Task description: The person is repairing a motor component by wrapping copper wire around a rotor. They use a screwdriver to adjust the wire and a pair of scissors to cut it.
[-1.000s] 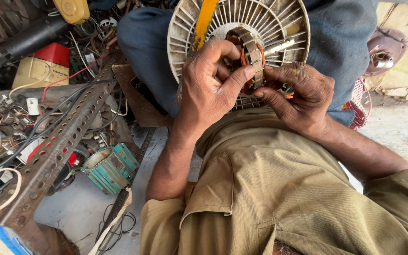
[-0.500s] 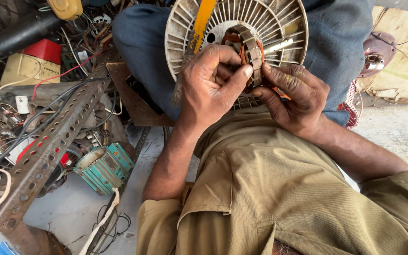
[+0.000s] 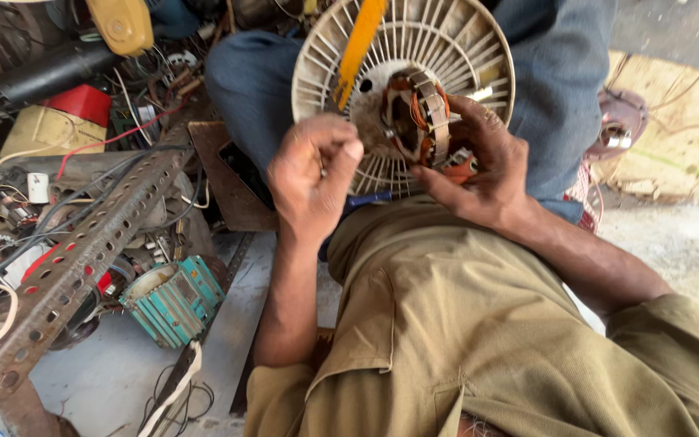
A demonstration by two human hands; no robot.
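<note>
L hand (image 3: 313, 174) now off motor coil (image 3: 414, 117)

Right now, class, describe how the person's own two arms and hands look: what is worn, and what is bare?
Both forearms are bare. The left hand and right hand wear no gloves, and no rings or watch show. An olive-khaki shirt with a buttoned flap pocket has its sleeves pushed up near the elbows.

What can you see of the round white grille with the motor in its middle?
The white grille is round, looks like plastic, with thin radial ribs, tilted up toward the camera against a blue-trousered leg. A copper-wound motor sits at its centre. The right hand grips motor and rim; the left hand, closed, is in front. A yellow strip crosses it.
</note>
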